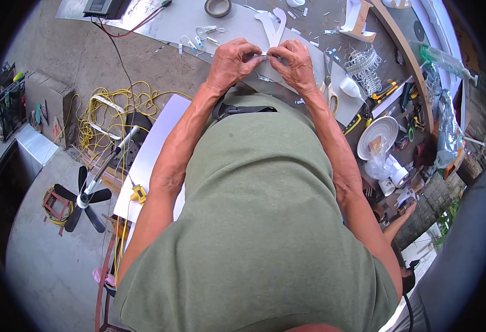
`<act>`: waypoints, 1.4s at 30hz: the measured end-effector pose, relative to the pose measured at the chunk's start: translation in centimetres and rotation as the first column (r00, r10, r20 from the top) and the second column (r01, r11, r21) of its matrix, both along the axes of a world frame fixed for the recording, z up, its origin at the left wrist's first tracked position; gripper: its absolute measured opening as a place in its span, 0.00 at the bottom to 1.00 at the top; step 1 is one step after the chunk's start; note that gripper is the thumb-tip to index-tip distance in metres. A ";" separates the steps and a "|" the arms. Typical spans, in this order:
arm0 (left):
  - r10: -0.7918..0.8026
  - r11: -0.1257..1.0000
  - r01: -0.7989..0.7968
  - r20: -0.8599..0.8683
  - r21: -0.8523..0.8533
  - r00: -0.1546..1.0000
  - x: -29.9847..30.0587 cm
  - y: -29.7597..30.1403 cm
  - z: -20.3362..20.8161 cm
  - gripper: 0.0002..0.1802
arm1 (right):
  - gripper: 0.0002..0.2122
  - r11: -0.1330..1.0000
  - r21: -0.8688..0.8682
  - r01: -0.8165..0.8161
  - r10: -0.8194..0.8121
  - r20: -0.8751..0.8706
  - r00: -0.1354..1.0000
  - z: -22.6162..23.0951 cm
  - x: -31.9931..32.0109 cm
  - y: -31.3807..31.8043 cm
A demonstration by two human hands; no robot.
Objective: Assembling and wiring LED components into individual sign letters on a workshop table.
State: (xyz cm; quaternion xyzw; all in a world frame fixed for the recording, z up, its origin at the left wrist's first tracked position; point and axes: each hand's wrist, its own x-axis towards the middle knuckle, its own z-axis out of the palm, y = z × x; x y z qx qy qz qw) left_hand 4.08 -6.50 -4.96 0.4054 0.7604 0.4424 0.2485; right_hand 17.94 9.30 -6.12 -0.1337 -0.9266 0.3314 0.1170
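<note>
A white Y-shaped piece (276,30) lies at the near edge of the table, its stem running down toward my fingertips. My left hand (233,63) pinches at the lower end of that stem, thumb against fingers. Opposite it, my right hand (295,65) pinches the same end, and the two sets of fingertips almost meet. The fingers cover the exact spot they grip. Left of my hands lies a string of small LED modules (199,41) on white wires. Scissors (331,97) with pale handles rest right of my right hand.
A roll of dark tape (217,6) and a black power supply box (103,6) sit at the far left. Coiled white wire (364,69), a white bulb-shaped thing (349,87) and hand tools lie right. Yellow cord (102,119) tangles on the floor. Another person's arm (400,223) shows lower right.
</note>
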 end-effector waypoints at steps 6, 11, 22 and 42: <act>0.014 1.000 -0.016 -0.105 -0.024 0.994 0.3 0.6 -0.2 0.07 | 0.08 0.999 -0.033 -0.010 0.010 0.002 1.000 0.6 0.2 0.4; 0.007 1.000 -0.009 -0.101 -0.018 0.995 0.2 0.4 -0.5 0.06 | 0.12 0.967 -0.255 0.001 0.009 0.039 0.999 1.9 0.4 0.9; -0.002 1.000 0.002 -0.117 -0.002 0.993 0.1 0.5 -0.3 0.06 | 0.10 0.998 -0.059 -0.004 0.006 0.026 1.000 0.9 0.3 0.0; -0.017 1.000 0.017 -0.103 -0.002 0.994 0.2 0.6 0.1 0.07 | 0.15 0.974 -0.217 0.067 -0.052 0.078 0.996 2.3 1.5 0.8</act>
